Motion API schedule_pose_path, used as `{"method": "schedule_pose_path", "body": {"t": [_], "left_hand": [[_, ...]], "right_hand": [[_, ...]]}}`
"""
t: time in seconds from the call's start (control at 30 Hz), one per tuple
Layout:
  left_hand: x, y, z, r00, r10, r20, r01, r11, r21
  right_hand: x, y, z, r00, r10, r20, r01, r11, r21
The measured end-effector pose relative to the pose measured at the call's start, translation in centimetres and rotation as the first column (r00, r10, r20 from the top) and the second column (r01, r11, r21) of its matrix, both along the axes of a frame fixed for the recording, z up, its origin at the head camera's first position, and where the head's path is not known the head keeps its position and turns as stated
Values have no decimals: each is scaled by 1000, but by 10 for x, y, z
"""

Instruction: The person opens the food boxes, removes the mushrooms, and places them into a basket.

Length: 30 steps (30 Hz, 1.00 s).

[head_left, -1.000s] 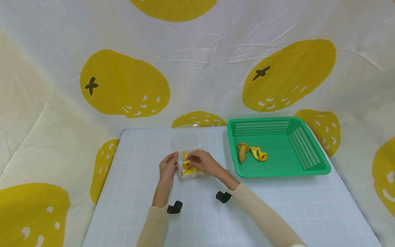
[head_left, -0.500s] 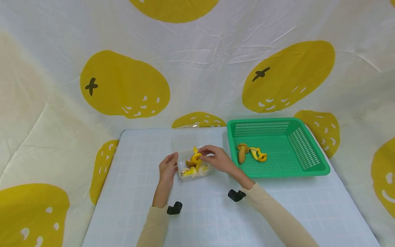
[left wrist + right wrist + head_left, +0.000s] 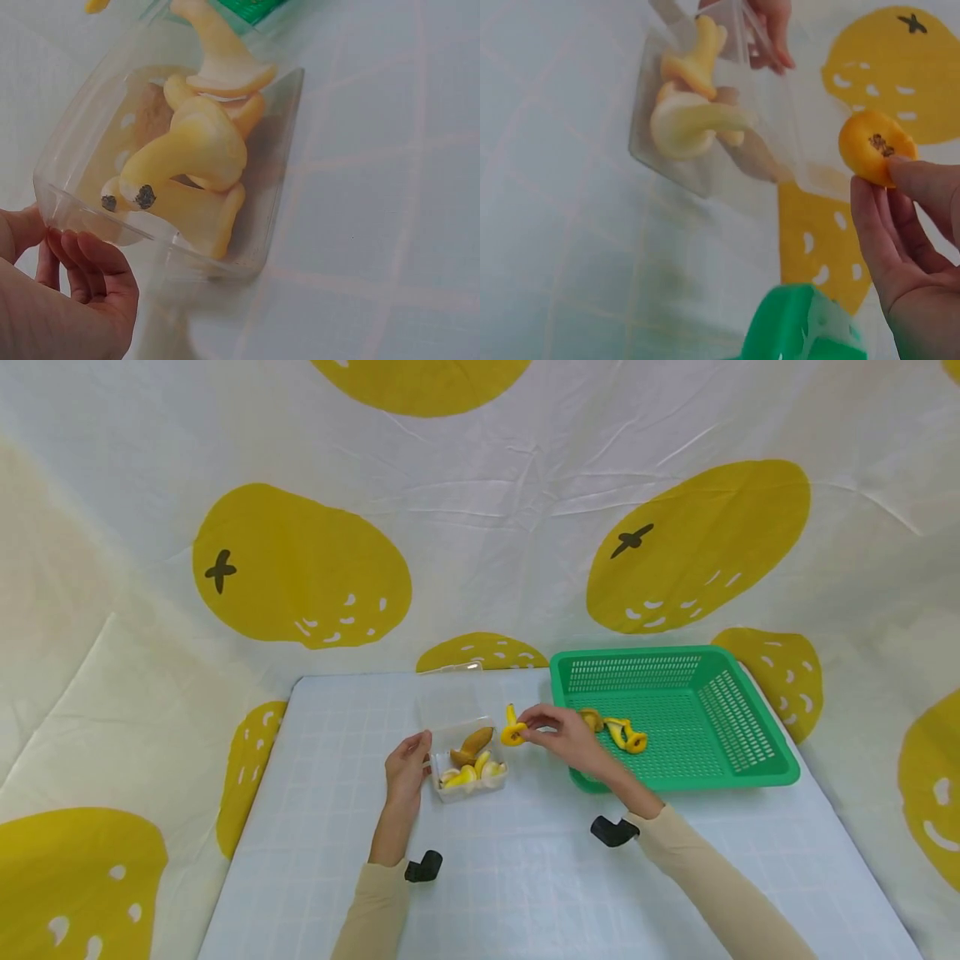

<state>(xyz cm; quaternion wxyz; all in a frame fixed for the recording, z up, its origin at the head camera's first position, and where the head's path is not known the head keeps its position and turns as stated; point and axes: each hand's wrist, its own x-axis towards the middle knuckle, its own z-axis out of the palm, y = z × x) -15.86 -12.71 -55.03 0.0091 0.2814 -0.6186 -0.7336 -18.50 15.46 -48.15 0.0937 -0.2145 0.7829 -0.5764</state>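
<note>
A small clear plastic box (image 3: 471,782) (image 3: 279,150) (image 3: 705,165) sits on the table, holding several yellow and brown toy mushrooms (image 3: 469,758) (image 3: 196,146) (image 3: 694,112). My left hand (image 3: 407,766) (image 3: 71,289) holds the box's left end, fingers curled on its rim. My right hand (image 3: 557,732) (image 3: 919,232) pinches one yellow mushroom (image 3: 513,729) (image 3: 871,148) in the air, between the box and the green basket (image 3: 757,752). Two more mushrooms (image 3: 615,729) lie in the basket.
The box's clear lid (image 3: 453,697) lies open behind it. The green basket's near corner (image 3: 802,326) sits just under my right hand. The table (image 3: 517,877) wears a pale checked cloth; a white sheet with yellow fruit prints (image 3: 300,568) hangs all round.
My right hand lifted a yellow mushroom out of the clear box and carried it rightward toward the green basket. The left hand stayed on the box.
</note>
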Motion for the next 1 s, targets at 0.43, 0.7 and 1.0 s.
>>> {"method": "schedule_pose_path", "body": {"t": [0.43,0.7,1.0], "left_hand": [[0,0,1,1000,0,19,0,1000,-14],[1,0,3,1000,-8,18,8,1000,-14],[0,-1,1,1000,-14,16,14,1000,-6]], "right_hand": [[3,57,8,993,-111,45,112,994,-7],[3,90,5,990,-140,-14,139,990,-34],[6,120,-10,987,-160,-14,161,984,82]]}}
